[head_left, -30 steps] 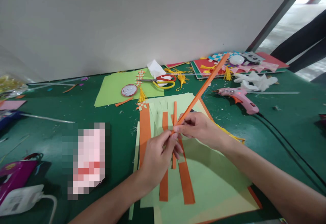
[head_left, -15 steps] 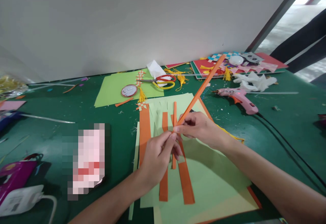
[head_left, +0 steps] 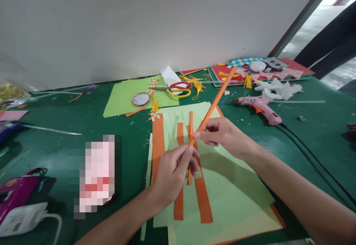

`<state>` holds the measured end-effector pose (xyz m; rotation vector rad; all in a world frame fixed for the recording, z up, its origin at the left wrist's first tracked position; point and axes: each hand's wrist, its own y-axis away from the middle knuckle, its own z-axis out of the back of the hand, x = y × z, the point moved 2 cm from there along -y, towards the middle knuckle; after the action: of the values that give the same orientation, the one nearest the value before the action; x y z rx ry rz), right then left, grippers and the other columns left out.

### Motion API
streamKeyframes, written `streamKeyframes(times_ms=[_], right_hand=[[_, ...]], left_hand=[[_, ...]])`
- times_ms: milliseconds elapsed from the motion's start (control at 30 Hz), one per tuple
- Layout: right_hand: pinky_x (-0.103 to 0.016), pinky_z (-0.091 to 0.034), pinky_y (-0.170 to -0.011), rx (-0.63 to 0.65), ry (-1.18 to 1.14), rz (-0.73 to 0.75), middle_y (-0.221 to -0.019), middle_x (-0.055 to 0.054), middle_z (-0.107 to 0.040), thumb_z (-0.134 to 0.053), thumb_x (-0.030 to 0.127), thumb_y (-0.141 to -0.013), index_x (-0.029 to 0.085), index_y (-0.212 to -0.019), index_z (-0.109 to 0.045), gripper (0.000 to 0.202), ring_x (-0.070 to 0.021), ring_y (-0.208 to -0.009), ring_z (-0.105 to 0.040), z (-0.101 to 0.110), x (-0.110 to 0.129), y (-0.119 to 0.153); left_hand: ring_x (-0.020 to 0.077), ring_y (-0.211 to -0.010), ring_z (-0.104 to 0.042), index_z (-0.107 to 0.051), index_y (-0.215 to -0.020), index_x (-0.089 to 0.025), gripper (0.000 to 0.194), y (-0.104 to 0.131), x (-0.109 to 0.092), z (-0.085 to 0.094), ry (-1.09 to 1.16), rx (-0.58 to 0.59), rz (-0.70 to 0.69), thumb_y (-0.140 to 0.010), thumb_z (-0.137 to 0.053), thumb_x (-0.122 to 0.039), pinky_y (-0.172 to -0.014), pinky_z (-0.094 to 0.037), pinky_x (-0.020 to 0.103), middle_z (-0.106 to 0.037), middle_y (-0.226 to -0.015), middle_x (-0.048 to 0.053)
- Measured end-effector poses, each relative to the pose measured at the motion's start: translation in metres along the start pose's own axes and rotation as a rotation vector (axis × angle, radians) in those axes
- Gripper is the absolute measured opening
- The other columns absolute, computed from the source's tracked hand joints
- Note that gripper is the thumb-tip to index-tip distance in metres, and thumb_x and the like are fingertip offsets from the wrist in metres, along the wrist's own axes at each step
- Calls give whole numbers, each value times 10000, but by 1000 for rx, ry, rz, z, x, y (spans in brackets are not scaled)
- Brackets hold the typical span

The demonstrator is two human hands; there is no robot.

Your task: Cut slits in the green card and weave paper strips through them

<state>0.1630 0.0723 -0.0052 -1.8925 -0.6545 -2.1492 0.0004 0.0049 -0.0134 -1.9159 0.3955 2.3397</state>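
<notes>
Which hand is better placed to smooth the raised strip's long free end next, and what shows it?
Probably the right hand: it pinches the raised strip higher up, nearer the free end. The left hand has its grip lower, so it could steady the strip.

- how are the hands?
- left hand (head_left: 175, 167): thumb and forefinger pinched, other fingers curled below. right hand (head_left: 219, 135): pinched too, nearer the table's (head_left: 132, 159) far edge.
- arms?
- left arm (head_left: 122, 215) and right arm (head_left: 292, 193) bare, slanting inward, fingertips near each other.
</notes>
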Motion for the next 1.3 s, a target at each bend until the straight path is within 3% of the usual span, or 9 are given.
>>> streamKeyframes(times_ms=[167,400,667,800,1000,1300], right_hand=[[-267,-213,-475,-16,8,-9,-485,52,-428,-764,444,-722,168,-554,-538,394,-72,-474,-313,2,3,0],[-263,-221,-477,122,22,-30,-531,46,-459,-762,440,-726,142,-653,-655,324,-75,-507,-344,-7,1,1],[-267,-238,-473,-36,14,-12,-481,52,-406,-770,470,-696,183,-523,-516,421,-76,-478,-314,5,6,0],[-267,-244,-476,-38,30,-26,-479,48,-417,-772,468,-690,183,-505,-491,441,-75,-481,-318,4,7,1],[-253,-250,-470,134,-39,-34,-531,40,-497,-770,412,-729,139,-679,-677,293,-71,-498,-365,-6,-1,1],[-245,-265,-470,146,-44,-24,-539,43,-478,-744,417,-784,122,-758,-717,298,-74,-521,-390,-8,-5,1]], left_hand=[[104,-512,-596,-597,-786,-171,346,-1,3,1,-20,-3,-3,-999,-407,-367,-471,-412,195,-611,-590,-11],[105,-530,-616,-585,-750,-171,315,-2,4,1,-57,-14,-17,-981,-454,-340,-512,-455,203,-648,-650,0],[107,-528,-607,-595,-784,-178,330,0,3,1,-40,9,-11,-993,-436,-377,-499,-456,197,-617,-617,-14],[112,-536,-612,-605,-778,-171,325,0,6,1,-41,6,4,-986,-447,-364,-495,-458,200,-638,-641,2],[105,-532,-621,-591,-719,-168,344,-3,5,0,-79,-14,-12,-982,-460,-347,-507,-453,199,-672,-661,13],[94,-505,-618,-602,-758,-161,312,-3,4,1,-64,-29,-6,-982,-462,-327,-469,-433,183,-673,-667,9]])
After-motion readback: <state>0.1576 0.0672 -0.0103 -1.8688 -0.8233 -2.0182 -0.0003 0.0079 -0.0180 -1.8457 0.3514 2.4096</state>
